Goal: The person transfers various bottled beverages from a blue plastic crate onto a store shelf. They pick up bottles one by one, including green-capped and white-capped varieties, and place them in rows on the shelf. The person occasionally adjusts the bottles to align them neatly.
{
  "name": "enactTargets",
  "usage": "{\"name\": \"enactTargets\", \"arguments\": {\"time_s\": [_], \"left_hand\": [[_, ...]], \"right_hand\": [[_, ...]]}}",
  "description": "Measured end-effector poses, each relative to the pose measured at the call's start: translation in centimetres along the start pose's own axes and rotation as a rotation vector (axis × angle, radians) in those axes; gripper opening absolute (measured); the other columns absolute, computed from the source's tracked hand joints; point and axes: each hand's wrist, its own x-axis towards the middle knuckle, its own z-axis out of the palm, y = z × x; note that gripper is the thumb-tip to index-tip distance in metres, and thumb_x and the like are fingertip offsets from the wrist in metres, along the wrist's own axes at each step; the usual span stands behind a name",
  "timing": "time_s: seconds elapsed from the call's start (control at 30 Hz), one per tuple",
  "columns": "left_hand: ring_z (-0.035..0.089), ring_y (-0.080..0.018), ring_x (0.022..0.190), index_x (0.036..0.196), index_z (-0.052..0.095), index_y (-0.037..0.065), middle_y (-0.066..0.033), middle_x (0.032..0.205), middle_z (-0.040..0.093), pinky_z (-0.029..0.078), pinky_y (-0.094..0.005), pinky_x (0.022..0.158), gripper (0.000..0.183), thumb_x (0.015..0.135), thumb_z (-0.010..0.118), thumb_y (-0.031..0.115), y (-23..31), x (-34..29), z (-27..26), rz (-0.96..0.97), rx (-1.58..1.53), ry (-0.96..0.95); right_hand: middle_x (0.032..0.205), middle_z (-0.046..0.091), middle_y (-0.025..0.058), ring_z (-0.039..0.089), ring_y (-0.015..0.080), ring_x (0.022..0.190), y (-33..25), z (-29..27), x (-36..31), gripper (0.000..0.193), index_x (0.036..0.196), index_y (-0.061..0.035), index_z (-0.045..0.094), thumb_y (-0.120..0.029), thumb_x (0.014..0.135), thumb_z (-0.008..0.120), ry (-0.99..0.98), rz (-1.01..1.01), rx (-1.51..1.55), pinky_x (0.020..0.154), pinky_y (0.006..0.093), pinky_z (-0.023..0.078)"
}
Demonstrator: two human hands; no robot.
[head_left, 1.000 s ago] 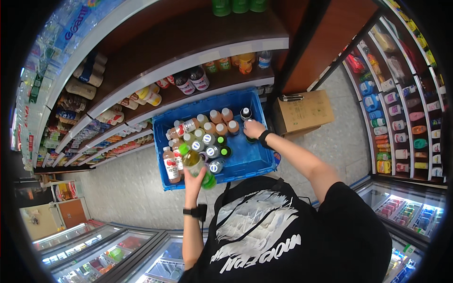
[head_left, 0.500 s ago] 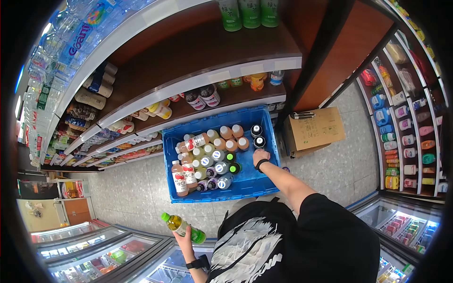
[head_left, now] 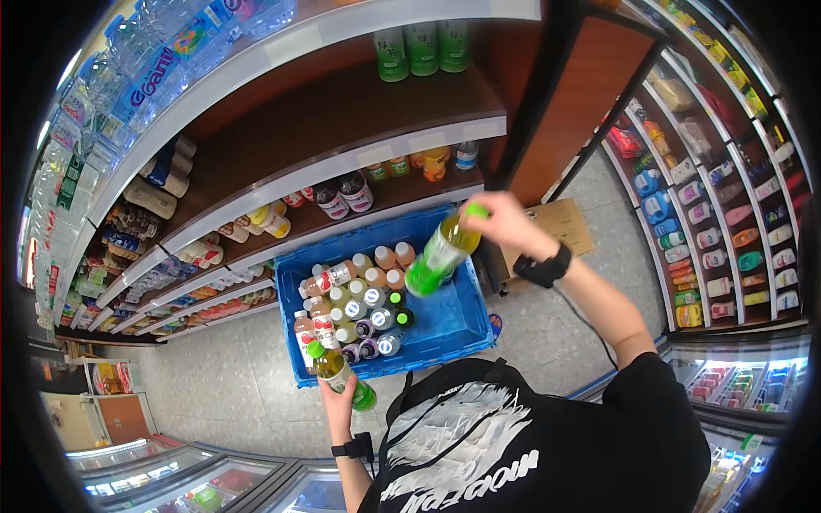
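Note:
My right hand grips a green tea bottle by its green cap. The bottle hangs tilted above the right part of a blue crate, its base toward the lower left. My left hand is wrapped round a second green tea bottle, green cap up, just off the crate's near left corner. Packed in the crate's left and middle are several drink bottles: pink ones with cherry labels, pale yellow ones, white-capped ones and two green-capped ones. The raised bottle hides part of the crate's far right.
Beyond the crate rises a brown shelf unit with white edges; three green bottles stand on its upper board. A cardboard box sits right of the crate. Stocked racks line the right side, and glass-topped coolers lie along the near side.
My right hand has risen out of the crate with a green tea bottle. My left hand has brought its bottle up closer to the crate. The view has shifted a little.

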Motion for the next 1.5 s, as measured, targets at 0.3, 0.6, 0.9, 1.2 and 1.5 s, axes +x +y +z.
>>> {"name": "enactTargets", "arguments": {"time_s": [0.3, 0.6, 0.9, 1.2, 1.5], "left_hand": [[0.056, -0.0227, 0.104, 0.131, 0.039, 0.001, -0.014, 0.117, 0.056, 0.044, -0.0348, 0.091, 0.067, 0.076, 0.075, 0.012, 2.6, 2.0, 3.3, 0.125, -0.149, -0.09], [0.053, -0.0227, 0.11, 0.133, 0.038, 0.001, -0.0138, 0.123, 0.054, 0.041, -0.0353, 0.095, 0.071, 0.074, 0.075, 0.013, -0.5, 0.6, 2.4, 0.131, -0.224, -0.072], [0.052, -0.0231, 0.11, 0.138, 0.032, 0.003, -0.013, 0.126, 0.051, 0.042, -0.0345, 0.094, 0.076, 0.076, 0.073, 0.011, -1.5, -1.6, 0.5, -0.059, -0.268, 0.054], [0.053, -0.0227, 0.109, 0.136, 0.035, 0.002, -0.0131, 0.123, 0.053, 0.042, -0.0346, 0.094, 0.072, 0.076, 0.074, 0.012, -2.2, -2.9, 1.1, -0.1, -0.205, 0.072], [0.054, -0.0234, 0.108, 0.132, 0.037, 0.001, -0.0139, 0.121, 0.054, 0.043, -0.0347, 0.093, 0.07, 0.074, 0.075, 0.012, -0.3, -0.9, 3.3, 0.011, -0.173, 0.021]], "right_hand": [[0.061, 0.061, 0.0028, 0.053, 0.0075, 0.043, -10.4, -10.5, 9.7, 0.027, 0.089, -0.0013, 0.067, -0.027, 0.082, 0.069, 0.516, -0.065, 0.116, 0.039, 0.0234, 0.04], [0.079, 0.065, 0.0197, 0.064, 0.0368, 0.077, -6.0, -7.7, 15.4, 0.031, 0.088, -0.0009, 0.064, -0.03, 0.081, 0.067, 0.8, -0.27, -0.26, 0.068, 0.0417, 0.05], [0.113, 0.062, 0.0184, 0.062, 0.0331, 0.098, -3.9, -11.1, 25.6, 0.045, 0.113, -0.0051, 0.06, -0.034, 0.079, 0.067, 0.534, -0.315, -0.524, 0.081, 0.0399, 0.05], [0.111, 0.062, 0.0158, 0.059, 0.0291, 0.103, -3.6, -9.4, 28.2, 0.038, 0.113, -0.0046, 0.058, -0.032, 0.087, 0.059, 0.437, -0.037, -0.351, 0.083, 0.0394, 0.046], [0.116, 0.058, 0.0208, 0.054, 0.0346, 0.109, 0.2, -10.2, 30.4, 0.039, 0.114, -0.0021, 0.056, -0.033, 0.09, 0.054, 0.503, -0.296, -0.5, 0.089, 0.041, 0.044]]}}
